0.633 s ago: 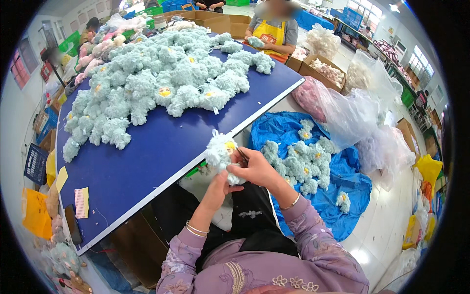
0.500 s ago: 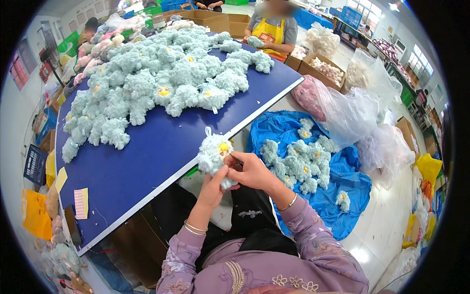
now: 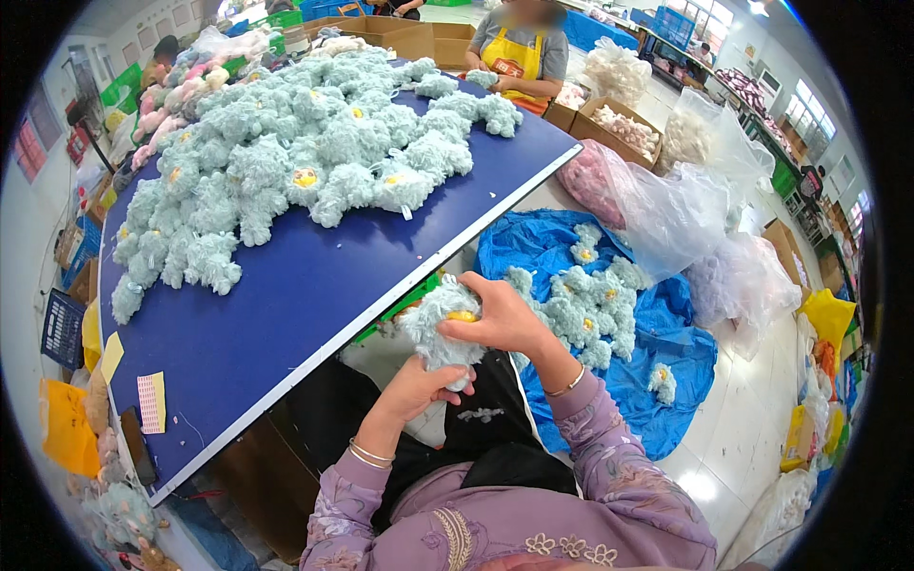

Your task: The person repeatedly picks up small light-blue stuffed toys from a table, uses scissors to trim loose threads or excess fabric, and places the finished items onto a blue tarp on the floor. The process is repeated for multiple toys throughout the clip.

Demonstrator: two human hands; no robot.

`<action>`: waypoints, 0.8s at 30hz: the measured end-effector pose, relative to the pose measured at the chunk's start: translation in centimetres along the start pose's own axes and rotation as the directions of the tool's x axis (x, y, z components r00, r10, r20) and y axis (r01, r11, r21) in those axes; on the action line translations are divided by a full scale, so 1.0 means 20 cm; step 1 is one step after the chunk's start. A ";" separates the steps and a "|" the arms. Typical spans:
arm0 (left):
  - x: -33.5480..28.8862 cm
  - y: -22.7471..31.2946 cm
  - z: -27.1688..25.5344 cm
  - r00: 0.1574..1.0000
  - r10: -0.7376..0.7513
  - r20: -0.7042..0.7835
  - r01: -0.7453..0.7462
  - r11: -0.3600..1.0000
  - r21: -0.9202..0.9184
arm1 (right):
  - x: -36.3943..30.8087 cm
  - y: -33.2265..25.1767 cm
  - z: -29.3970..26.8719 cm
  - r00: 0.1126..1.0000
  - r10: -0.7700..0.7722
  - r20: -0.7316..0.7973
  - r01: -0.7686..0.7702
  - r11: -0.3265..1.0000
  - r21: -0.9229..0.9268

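Observation:
A fluffy pale blue-green plush toy (image 3: 433, 331) with a yellow patch is held over my lap, just off the table's near edge. Its lower end is in the grip of my left hand (image 3: 414, 388), with the fingers curled round the fur. My right hand (image 3: 505, 319) clasps the upper right side, thumb on the yellow patch and index finger over the top. The palms and most of the toy's underside are hidden.
Many similar plush toys (image 3: 257, 162) are heaped on the blue table (image 3: 314, 295). Right of me, more lie on a blue tarp (image 3: 681, 352). Beyond it are plastic bags (image 3: 657, 214) and a cardboard box (image 3: 624, 133). A person in a yellow apron (image 3: 514, 59) works across the table.
The plush toy has come down and a little right, tilting over. My right hand has shifted from a pinch at its face, where something dark and thin showed, to a grip around its upper side.

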State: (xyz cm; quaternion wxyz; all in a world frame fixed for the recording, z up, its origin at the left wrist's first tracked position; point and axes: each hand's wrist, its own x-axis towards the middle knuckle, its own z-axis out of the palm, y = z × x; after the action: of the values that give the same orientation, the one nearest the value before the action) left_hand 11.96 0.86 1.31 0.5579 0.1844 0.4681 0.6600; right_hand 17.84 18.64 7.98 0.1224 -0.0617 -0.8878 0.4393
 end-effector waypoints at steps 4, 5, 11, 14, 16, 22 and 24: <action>-0.02 0.02 0.05 0.998 0.031 0.046 -0.038 0.988 0.150 | 0.00 0.04 0.03 0.988 0.138 0.072 -0.153 0.946 0.285; -0.02 0.03 0.05 0.995 0.073 0.061 -0.083 0.979 0.186 | 0.01 0.07 0.05 0.978 0.168 0.121 -0.204 0.884 0.421; 0.01 -0.01 0.06 0.954 0.199 0.225 -0.296 0.754 0.587 | -0.01 0.34 0.15 0.754 0.150 0.639 -0.645 0.356 0.676; 0.00 -0.03 0.08 0.974 0.200 0.108 -0.221 0.946 0.238 | 0.01 0.32 0.13 0.833 0.256 0.490 -0.543 0.547 0.638; 0.01 -0.01 0.04 0.990 0.125 0.068 -0.135 0.975 0.174 | 0.00 0.23 0.09 0.890 0.319 0.325 -0.455 0.643 0.616; 0.03 -0.02 -0.03 0.981 0.029 0.191 -0.020 0.999 -0.048 | -0.02 0.28 0.04 0.927 0.248 0.281 -0.374 0.664 0.648; 0.05 -0.02 -0.04 0.970 0.042 0.238 -0.015 0.994 -0.112 | -0.02 0.27 0.04 0.918 0.269 0.291 -0.396 0.622 0.676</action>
State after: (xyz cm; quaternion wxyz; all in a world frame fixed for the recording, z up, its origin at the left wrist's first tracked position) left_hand 11.24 1.29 0.26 0.6103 0.2387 0.3574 0.6655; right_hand 18.08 21.19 3.19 -0.0191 -0.1363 -0.6219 0.7709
